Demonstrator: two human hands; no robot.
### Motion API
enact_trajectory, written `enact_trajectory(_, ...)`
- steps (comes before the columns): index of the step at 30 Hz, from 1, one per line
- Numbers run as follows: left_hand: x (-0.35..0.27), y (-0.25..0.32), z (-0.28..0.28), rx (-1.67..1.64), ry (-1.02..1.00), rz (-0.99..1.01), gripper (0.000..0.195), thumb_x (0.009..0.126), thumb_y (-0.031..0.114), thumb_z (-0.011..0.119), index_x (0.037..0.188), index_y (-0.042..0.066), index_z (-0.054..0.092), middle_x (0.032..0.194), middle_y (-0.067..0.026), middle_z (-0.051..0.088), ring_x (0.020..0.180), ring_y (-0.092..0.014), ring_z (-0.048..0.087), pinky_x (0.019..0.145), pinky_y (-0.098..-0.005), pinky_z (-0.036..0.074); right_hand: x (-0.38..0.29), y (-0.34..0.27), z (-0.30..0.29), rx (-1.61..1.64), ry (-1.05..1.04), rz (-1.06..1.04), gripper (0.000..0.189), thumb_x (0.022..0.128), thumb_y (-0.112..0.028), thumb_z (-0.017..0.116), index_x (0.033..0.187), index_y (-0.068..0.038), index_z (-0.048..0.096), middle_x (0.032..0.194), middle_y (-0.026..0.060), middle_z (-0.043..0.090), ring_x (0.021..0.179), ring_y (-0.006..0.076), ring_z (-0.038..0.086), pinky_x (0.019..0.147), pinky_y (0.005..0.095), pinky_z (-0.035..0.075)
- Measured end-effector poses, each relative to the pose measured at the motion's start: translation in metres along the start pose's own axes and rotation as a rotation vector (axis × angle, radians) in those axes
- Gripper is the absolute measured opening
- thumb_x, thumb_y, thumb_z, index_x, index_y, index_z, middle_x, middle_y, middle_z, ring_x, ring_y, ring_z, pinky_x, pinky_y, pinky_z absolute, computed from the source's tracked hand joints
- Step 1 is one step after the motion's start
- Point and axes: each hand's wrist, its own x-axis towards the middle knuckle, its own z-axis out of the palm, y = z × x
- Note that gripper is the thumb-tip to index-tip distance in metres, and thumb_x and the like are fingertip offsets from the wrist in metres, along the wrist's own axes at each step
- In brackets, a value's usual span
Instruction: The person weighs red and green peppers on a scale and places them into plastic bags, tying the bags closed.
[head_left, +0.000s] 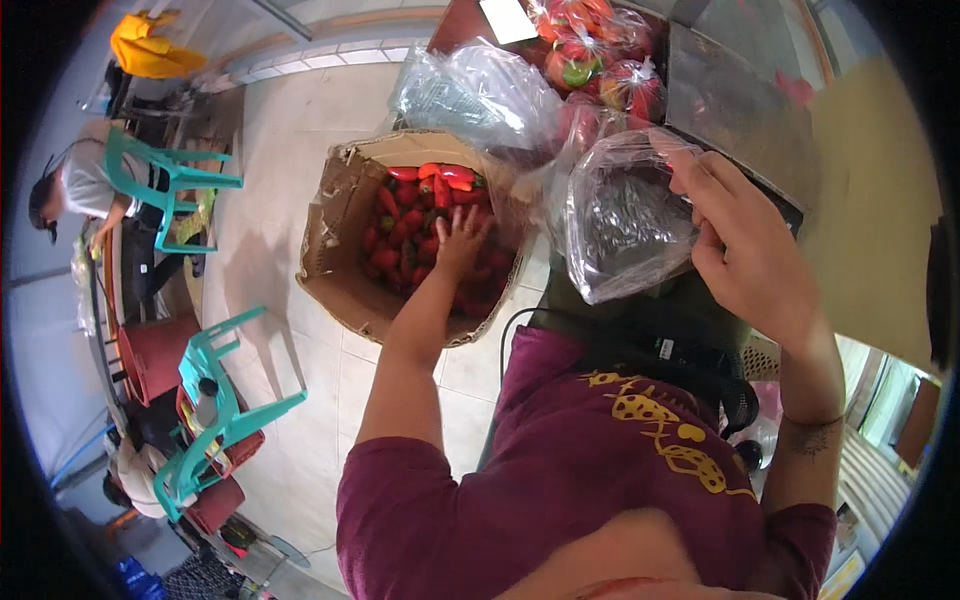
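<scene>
My left hand (460, 241) reaches down into a cardboard box (334, 244), its fingers spread over a pile of red peppers (397, 259). Whether the fingertips touch the peppers is hard to tell, but no pepper is gripped. Up at the right, my right hand (739, 232) pinches the rim of a clear plastic bag (626, 225), whose mouth gapes toward me. I see no peppers inside that bag. A few brighter red peppers (442, 177) lie at the far side of the box.
Beyond the box are a crumpled clear plastic sheet (480, 90) and several tied bags of peppers (589, 64). A metal surface (739, 112) lies at the upper right. To the left stand teal plastic chairs (217, 397), a red bin (154, 356) and a seated person (97, 176).
</scene>
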Motion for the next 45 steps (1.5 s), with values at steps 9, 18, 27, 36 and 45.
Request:
enact_trajectory(9,-0.005,0.019,0.045,0.045,-0.014,0.097,0.065,0.077,0.033,0.054,0.135,0.028,0.025,0.143,-0.0173,0.010,0.130,-0.041,0.011,0.087,-0.0702,0.022,-0.010,0.014,-0.005,-0.175,-0.072,0.094,0.050,0.065,0.010,0.045,0.115,0.002,0.043,0.103,0.0174,0.047,0.094,0.0357,0.049,0.079,0.0388,0.041)
enact_trajectory(18,-0.044,-0.008,0.048,-0.348,-0.582,-0.022,0.092,0.066,0.067,0.053,0.138,0.028,0.012,0.135,-0.0335,0.008,0.121,-0.055,0.016,0.095,-0.0616,0.022,-0.025,0.022,-0.001,-0.155,-0.197,0.072,0.053,0.069,0.004,0.045,0.122,-0.001,0.040,0.096,0.0171,0.048,0.088,0.0335,0.050,0.076,0.0387,0.043)
enact_trajectory(27,-0.012,-0.021,0.107,-0.133,-0.737,0.166,0.103,0.050,0.055,0.070,0.136,0.026,0.019,0.133,-0.0282,0.026,0.121,-0.052,0.019,0.092,-0.0616,0.024,-0.022,0.018,0.006,-0.137,-0.276,0.031,0.057,0.069,0.005,0.046,0.125,-0.004,0.039,0.100,0.0152,0.049,0.092,0.0314,0.050,0.080,0.0371,0.042)
enact_trajectory(36,-0.033,0.011,0.068,-0.019,-0.329,0.212,0.038,0.074,0.040,0.056,0.107,0.019,0.056,0.107,-0.0229,0.046,0.099,-0.048,0.047,0.071,-0.0557,0.045,-0.039,0.034,0.014,-0.032,-0.293,-0.014,0.055,0.068,0.005,0.045,0.122,0.002,0.038,0.102,0.0177,0.050,0.094,0.0325,0.050,0.081,0.0376,0.042)
enact_trajectory(45,-0.027,-0.033,0.029,-1.248,-0.438,-0.244,0.042,0.063,0.014,0.062,0.104,0.011,0.052,0.097,-0.0086,0.056,0.081,-0.023,0.056,0.066,-0.0339,0.048,-0.045,0.079,-0.040,-0.034,0.034,0.185,0.052,0.067,0.005,0.047,0.119,-0.002,0.045,0.114,0.0171,0.051,0.087,0.0330,0.055,0.072,0.0360,0.045)
